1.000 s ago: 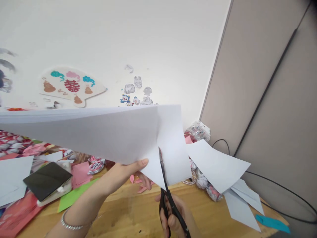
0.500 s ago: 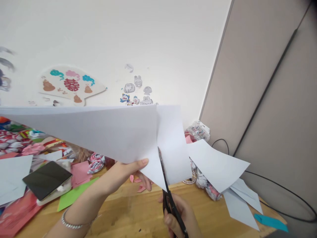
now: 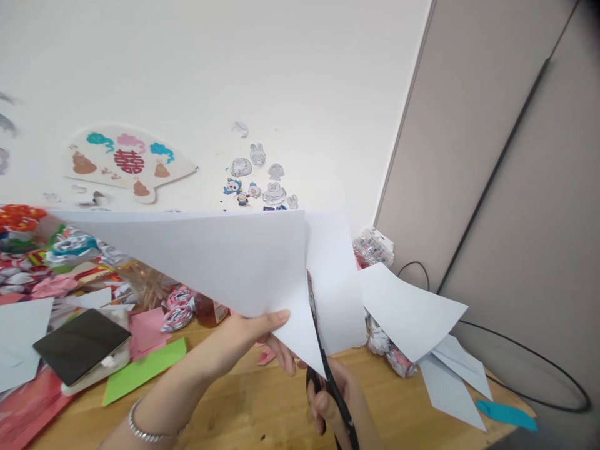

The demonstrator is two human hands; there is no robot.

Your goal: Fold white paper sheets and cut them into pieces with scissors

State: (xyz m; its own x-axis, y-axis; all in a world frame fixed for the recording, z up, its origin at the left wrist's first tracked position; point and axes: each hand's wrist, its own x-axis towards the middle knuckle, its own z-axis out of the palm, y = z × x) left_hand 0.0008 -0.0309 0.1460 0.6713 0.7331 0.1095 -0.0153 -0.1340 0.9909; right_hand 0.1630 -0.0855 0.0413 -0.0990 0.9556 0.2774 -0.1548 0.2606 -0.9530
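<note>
A large sheet of white paper [image 3: 210,256] stretches across the middle of the view, above the table. My left hand [image 3: 262,331] pinches its lower edge, thumb on top and fingers beneath. Black-handled scissors [image 3: 323,356] are in my right hand [image 3: 344,400], fingers through the loops, the blades pointing up and away. The blades lie along a cut in the sheet, with a strip of white paper [image 3: 335,281] to their right. Some fingers of my right hand are hidden behind the handles.
White paper pieces [image 3: 412,306] and a teal scrap [image 3: 506,414] lie at right. A dark flat device [image 3: 82,345], green paper [image 3: 144,370], pink paper [image 3: 146,331] and paper flowers [image 3: 72,244] crowd the left. Behind, the wall bears a fan-shaped cutout [image 3: 129,156]. A black cable [image 3: 539,350] loops beyond the table's right end.
The scissor blades have gone from parted to closer together along the cut. The sheet and both hands sit slightly lower and further right, while the background has shifted a little left.
</note>
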